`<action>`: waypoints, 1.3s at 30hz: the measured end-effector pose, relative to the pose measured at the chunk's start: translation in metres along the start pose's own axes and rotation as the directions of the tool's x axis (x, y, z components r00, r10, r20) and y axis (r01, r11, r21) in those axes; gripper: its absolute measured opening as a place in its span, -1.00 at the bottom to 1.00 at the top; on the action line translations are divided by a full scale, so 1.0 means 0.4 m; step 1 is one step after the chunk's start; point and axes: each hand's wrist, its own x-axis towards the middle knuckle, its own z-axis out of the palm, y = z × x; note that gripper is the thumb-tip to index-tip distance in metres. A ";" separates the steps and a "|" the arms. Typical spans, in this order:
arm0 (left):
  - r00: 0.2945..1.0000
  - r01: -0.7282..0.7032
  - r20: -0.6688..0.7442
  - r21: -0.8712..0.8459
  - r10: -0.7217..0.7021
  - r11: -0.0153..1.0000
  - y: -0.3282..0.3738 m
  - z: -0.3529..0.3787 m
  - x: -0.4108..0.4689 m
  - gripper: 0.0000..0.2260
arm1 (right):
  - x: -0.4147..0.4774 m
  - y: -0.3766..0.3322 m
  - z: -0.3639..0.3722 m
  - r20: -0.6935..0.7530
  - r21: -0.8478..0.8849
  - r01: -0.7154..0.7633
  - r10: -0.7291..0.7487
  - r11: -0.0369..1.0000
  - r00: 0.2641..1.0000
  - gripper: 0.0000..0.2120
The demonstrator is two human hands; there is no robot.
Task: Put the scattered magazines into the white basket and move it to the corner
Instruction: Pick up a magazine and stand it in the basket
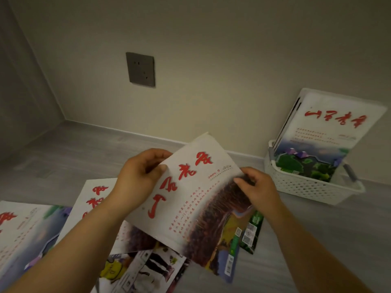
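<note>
plainly we have one magazine (pixel 190 199) held clear of the floor (pixel 317 240), tilted above the scattered ones. the left hand (pixel 137 176) has its grip clamped on the upper left edge, thumb on the cover, and the right hand (pixel 257 187) pinches the right edge the same way.

we judge it light, thin and floppy. the cover looks glossy, so probably slick, and it would sag from one corner. two opposite edges, or the spine, seem the best places to take hold. creasing is the risk, not breakage.

the white basket (pixel 306 187) stands on the floor to the right, near the wall, with a tall magazine (pixel 325 127) upright in it, leaning back and rising well above the rim. more floor magazines (pixel 31 229) lie overlapping at the lower left and under the held one, and a dark green one (pixel 251 231) peeps out beside it.

the floor is grey, smooth and wood-patterned, so we expect the basket to slide easily. the room corner (pixel 63 120) lies far left, well apart from the basket, with a dark wall socket (pixel 140 69) between them.
</note>
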 end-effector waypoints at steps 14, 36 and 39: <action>0.978 0.186 0.167 -0.454 -0.122 0.872 0.138 0.341 0.128 -0.82 | 0.005 0.107 -0.370 -0.511 0.446 0.006 0.249 0.895 0.823 -0.87; 0.957 0.210 0.222 -0.086 -0.187 0.974 0.200 0.812 0.400 -0.77 | 0.225 0.423 -0.587 -0.457 0.470 -0.179 0.412 0.864 0.789 -0.75; 0.961 0.182 0.218 -0.047 -0.167 0.982 0.186 0.836 0.414 -0.77 | 0.232 0.455 -0.579 -0.424 0.484 -0.218 0.445 0.848 0.789 -0.76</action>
